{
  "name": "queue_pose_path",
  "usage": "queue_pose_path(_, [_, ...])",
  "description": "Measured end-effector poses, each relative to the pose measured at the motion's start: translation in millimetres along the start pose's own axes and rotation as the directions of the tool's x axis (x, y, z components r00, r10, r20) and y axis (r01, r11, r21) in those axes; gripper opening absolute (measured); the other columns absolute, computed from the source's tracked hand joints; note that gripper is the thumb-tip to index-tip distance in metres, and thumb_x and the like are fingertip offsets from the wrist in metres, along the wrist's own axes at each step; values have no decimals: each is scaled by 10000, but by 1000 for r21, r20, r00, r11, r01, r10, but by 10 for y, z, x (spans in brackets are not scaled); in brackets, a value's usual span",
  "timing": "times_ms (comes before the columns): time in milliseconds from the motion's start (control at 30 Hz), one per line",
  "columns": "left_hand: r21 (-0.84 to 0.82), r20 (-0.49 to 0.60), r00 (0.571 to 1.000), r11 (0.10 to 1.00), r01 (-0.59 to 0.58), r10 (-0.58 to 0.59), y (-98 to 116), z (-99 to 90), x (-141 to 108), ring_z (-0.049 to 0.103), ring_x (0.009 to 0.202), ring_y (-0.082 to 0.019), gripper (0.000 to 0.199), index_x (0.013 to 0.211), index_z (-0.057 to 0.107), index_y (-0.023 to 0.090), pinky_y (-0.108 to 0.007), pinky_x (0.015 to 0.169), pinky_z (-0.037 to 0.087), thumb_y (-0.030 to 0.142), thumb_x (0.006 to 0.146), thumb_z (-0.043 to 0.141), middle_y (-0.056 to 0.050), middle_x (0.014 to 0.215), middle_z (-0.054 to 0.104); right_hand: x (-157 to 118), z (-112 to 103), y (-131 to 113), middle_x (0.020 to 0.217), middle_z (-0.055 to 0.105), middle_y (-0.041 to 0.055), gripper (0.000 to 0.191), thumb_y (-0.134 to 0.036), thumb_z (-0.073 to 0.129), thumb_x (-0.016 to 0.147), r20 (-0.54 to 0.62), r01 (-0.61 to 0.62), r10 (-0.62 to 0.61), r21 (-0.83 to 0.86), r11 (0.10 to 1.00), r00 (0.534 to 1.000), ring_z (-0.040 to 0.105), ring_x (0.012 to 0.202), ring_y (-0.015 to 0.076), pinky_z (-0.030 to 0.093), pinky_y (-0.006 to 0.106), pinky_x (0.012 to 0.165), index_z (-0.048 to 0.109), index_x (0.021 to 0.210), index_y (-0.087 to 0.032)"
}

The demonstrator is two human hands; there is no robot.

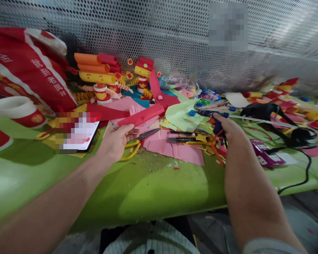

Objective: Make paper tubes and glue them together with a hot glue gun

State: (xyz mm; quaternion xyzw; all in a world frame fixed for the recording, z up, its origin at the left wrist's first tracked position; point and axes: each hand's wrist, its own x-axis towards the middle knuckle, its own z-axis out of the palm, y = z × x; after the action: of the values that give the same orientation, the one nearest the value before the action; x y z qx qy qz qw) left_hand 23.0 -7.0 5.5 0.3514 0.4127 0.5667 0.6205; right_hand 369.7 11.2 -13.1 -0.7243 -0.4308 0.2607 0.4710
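Pinched between the thumb and fingers of my left hand (119,139) is a rolled red paper (145,114), reaching to the right. Just below it lie scissors with yellow handles (132,150), their blades pointing right. My right hand (221,125) is wrapped round a dark blue glue gun (213,113), whose blue-tipped nozzle points left over a light green sheet (181,114). Pink paper pieces (185,151) and a second pair of scissors with orange handles (216,150) lie between my hands.
Paper figures (102,77) stand at the back left. A phone (82,135), a white-and-red cup (18,109) and a red bag (42,67) are on the left. At the right are a black strapped device (270,113) and a purple packet (265,153). A perforated metal panel (159,35) stands behind.
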Motion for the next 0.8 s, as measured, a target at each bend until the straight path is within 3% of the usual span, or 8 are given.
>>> queue_pose_path(167, [89, 32, 999, 995, -35, 33, -62, -39, -7, 626, 641, -144, 102, 565, 638, 184, -275, 652, 514, 157, 654, 680, -11, 599, 641, 4, 101, 4, 457, 523, -7, 323, -436, 510, 827, 4, -267, 267, -8, 964, 964, 452, 348, 100, 388, 229, 348, 498, 610, -197])
queue_pose_path(233, [136, 52, 998, 990, -45, 38, -91, -56, -10, 630, 664, -152, 69, 584, 652, 185, -278, 648, 519, 182, 627, 705, -16, 619, 650, 29, 141, -7, 520, 553, 28, 364, -495, 520, 803, -68, -297, 289, -190, 936, 955, 542, 453, 144, 455, 268, 436, 515, 597, -194])
queue_pose_path(400, [235, 76, 997, 971, -49, 32, -126, -74, -15, 616, 597, -141, 72, 578, 675, 173, -244, 566, 512, 210, 630, 708, -29, 578, 644, 15, 121, -187, 875, 638, 214, 528, -669, 507, 712, -230, -278, 158, -730, 625, 960, 601, 969, 390, 482, 496, 766, 615, 655, -155])
queue_pose_path(500, [263, 91, 995, 962, -71, 48, -126, -76, -15, 593, 530, -125, 97, 558, 672, 166, -231, 528, 497, 221, 631, 705, -23, 537, 629, -118, 133, -362, 1032, 635, 211, 423, -556, 527, 760, -250, -223, 46, -747, 626, 967, 558, 1070, 391, 452, 529, 839, 670, 771, -158])
queue_pose_path(567, [275, 93, 994, 959, -75, 51, -127, -75, -19, 589, 521, -121, 97, 557, 674, 162, -225, 525, 490, 221, 627, 704, -21, 524, 624, -265, 236, -456, 1072, 639, 195, 327, -433, 500, 810, -249, -54, -180, -714, 698, 952, 548, 1089, 380, 432, 552, 865, 676, 880, -167])
queue_pose_path(633, [281, 96, 994, 956, -79, 54, -130, -72, -29, 589, 526, -120, 88, 560, 676, 161, -222, 524, 486, 217, 622, 706, -23, 529, 629, -452, 426, -520, 1116, 639, 160, 305, -331, 443, 848, -119, 327, -514, -647, 689, 849, 539, 1117, 330, 413, 524, 926, 650, 1012, -178])
queue_pose_path(700, [283, 98, 994, 957, -63, 36, -136, -69, -41, 586, 517, -126, 88, 567, 678, 163, -230, 507, 481, 226, 622, 705, -26, 538, 636, -664, 668, -556, 1185, 626, 105, 337, -357, 449, 853, 117, 702, -768, -508, 498, 630, 513, 1168, 286, 363, 497, 1007, 606, 1119, -222])
queue_pose_path(800, [270, 120, 993, 962, -34, 2, -150, -60, -56, 597, 528, -138, 72, 587, 686, 165, -245, 515, 489, 226, 625, 696, -27, 547, 644, -958, 997, -573, 1296, 568, 31, 392, -417, 424, 876, 319, 882, -871, -413, 227, 373, 411, 1287, 257, 241, 498, 1096, 534, 1228, -287])
